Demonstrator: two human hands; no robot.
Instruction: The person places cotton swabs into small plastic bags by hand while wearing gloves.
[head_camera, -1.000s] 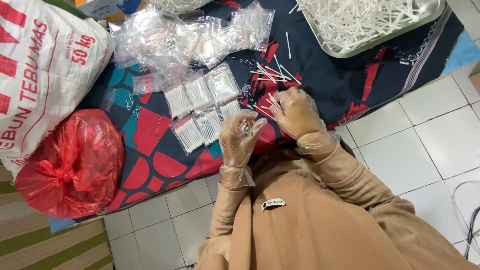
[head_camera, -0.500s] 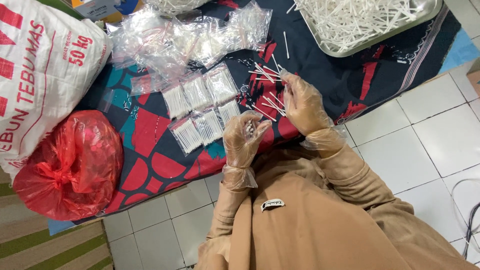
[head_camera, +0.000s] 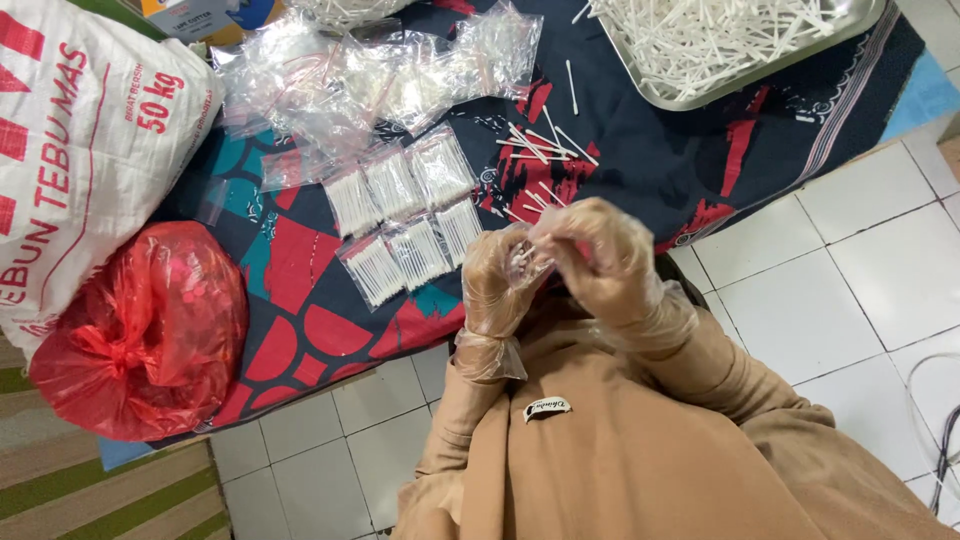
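Note:
Both my hands wear thin clear plastic gloves. My left hand (head_camera: 500, 285) is closed around a small bunch of white cotton swabs (head_camera: 522, 256). My right hand (head_camera: 600, 258) has come against it, fingertips pinching at the same bunch. Just beyond my hands, loose swabs (head_camera: 535, 150) lie scattered on the dark patterned cloth (head_camera: 640, 170). To the left of them lie several small filled clear packets of swabs (head_camera: 405, 215) in two rows.
A metal tray (head_camera: 735, 85) heaped with white swabs sits at the top right. A pile of empty clear bags (head_camera: 350, 75) lies at the top centre. A large white sack (head_camera: 85, 150) and a tied red plastic bag (head_camera: 145, 330) stand at the left. White floor tiles (head_camera: 880, 240) lie at the right.
My right hand reached out to the loose swabs on the cloth, then drew back to meet my left hand at the bunch.

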